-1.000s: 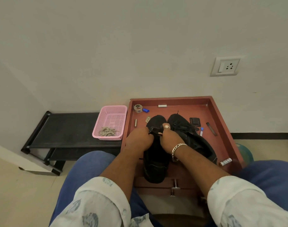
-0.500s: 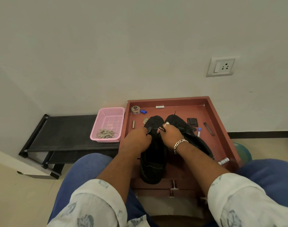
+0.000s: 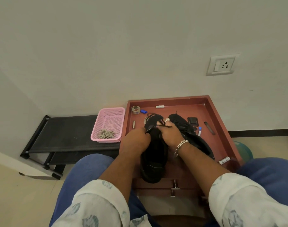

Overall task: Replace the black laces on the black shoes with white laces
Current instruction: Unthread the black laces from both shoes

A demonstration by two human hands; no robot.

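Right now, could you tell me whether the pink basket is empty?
Not empty: the pink basket holds a loose tangle of pale laces at its near end.

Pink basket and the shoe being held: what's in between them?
In the head view, the tray's red wall and a small metal cylinder lie between the pink basket and the held shoe.
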